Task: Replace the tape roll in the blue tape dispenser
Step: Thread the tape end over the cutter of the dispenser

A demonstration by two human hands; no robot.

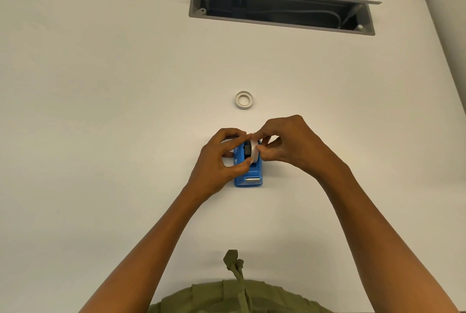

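Observation:
The blue tape dispenser (249, 176) stands on the white table (113, 111), its metal cutter facing me. A white tape roll (253, 150) on a black hub sits upright in the dispenser's cradle. My left hand (222, 159) pinches the roll from the left with thumb and fingertips. From the right, my right hand (287, 141) pinches the same roll at its top and side. A second small tape roll (244, 100) lies flat on the table just beyond the hands.
An open grey cable tray (280, 7) with wires inside is set into the table at the back. A partition wall runs along the far right edge. My olive green clothing (239, 295) shows at the bottom.

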